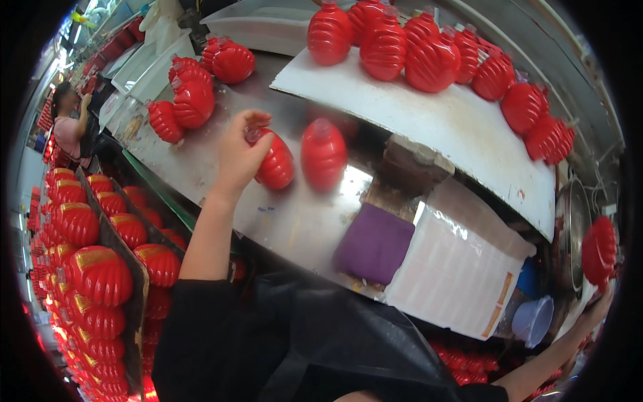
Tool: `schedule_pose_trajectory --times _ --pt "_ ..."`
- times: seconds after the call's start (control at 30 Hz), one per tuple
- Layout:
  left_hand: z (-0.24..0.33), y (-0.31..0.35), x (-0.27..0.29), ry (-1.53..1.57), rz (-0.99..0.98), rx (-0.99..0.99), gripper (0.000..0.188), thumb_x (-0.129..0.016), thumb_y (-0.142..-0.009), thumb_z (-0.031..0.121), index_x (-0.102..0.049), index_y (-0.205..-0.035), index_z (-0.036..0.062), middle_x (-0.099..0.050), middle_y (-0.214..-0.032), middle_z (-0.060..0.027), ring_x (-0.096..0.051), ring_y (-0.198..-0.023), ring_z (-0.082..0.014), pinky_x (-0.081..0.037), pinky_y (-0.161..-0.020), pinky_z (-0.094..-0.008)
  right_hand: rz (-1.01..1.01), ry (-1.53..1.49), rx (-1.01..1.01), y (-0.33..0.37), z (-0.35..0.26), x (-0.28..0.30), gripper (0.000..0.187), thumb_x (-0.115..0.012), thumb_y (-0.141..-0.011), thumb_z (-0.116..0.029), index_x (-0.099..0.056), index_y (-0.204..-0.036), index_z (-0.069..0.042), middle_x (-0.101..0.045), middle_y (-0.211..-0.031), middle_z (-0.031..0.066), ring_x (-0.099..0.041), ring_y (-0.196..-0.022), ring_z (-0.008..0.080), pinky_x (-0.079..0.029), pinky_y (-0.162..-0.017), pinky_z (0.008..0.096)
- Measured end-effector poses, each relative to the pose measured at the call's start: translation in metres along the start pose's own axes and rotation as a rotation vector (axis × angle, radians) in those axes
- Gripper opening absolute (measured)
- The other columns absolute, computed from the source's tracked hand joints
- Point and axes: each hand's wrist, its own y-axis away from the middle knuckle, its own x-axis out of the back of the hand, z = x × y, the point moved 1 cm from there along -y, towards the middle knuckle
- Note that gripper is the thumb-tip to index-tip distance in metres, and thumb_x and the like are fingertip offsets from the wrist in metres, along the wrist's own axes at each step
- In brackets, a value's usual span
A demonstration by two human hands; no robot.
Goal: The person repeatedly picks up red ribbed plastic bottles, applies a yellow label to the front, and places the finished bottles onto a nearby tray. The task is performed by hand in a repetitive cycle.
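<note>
My left hand (236, 155) reaches over the metal table and is closed around the clear neck of a red ribbed bottle (276, 166), which leans slightly. Just to the right of it stands another red bottle (323, 155), upright and apart from the hand. At the far right edge my right hand (601, 303) holds a red ribbed bottle (598, 249) up from below, its fingers partly hidden. Several red bottles (193, 102) stand together at the table's far left.
Along a raised white board (415, 110) stands a row of red bottles (432, 61). A purple folded cloth (376, 242) and a pale ribbed panel (455, 268) lie nearer me. At right are a lilac bucket (534, 320) and metal basin (575, 231). Stacked gold-labelled red bottles (100, 276) fill the left.
</note>
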Motion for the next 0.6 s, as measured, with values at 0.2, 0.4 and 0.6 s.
schedule_pose_trajectory --times 0.2,0.4,0.6 --pt "0.032 -0.031 -0.025 -0.32 -0.341 -0.041 0.053 -0.087 -0.084 0.026 -0.072 -0.131 0.0058 -0.068 -0.077 -0.0047 -0.064 -0.069 -0.0158 -0.052 -0.068 -0.0343 -0.508 -0.091 -0.087 0.168 -0.069 -0.112 0.015 -0.065 -0.103 -0.027 -0.061 -0.106 -0.013 -0.054 -0.076 -0.0082 -0.048 -0.06 0.0002 -0.038 -0.052 0.0162" --pt "0.061 -0.039 -0.056 -0.646 -0.613 -0.137 0.039 -0.082 -0.087 0.032 -0.075 -0.116 0.0064 -0.076 -0.095 -0.0194 -0.075 -0.089 -0.0361 -0.058 -0.082 -0.0435 -1.009 0.103 -0.04 0.294 -0.096 -0.186 0.01 -0.063 -0.091 -0.013 -0.057 -0.092 -0.005 -0.055 -0.081 -0.0029 -0.053 -0.073 0.0066 -0.043 -0.063 0.0248" --pt "0.139 -0.039 -0.034 -0.567 -0.556 -0.266 0.028 -0.079 -0.087 0.02 -0.075 -0.106 0.0005 -0.077 -0.087 -0.0172 -0.076 -0.08 -0.0258 -0.058 -0.075 -0.0364 -1.41 0.165 -0.098 0.356 -0.114 -0.244 0.024 -0.063 -0.093 -0.021 -0.064 -0.107 -0.002 -0.074 -0.085 0.0232 -0.074 -0.076 0.0288 -0.056 -0.07 0.0416"
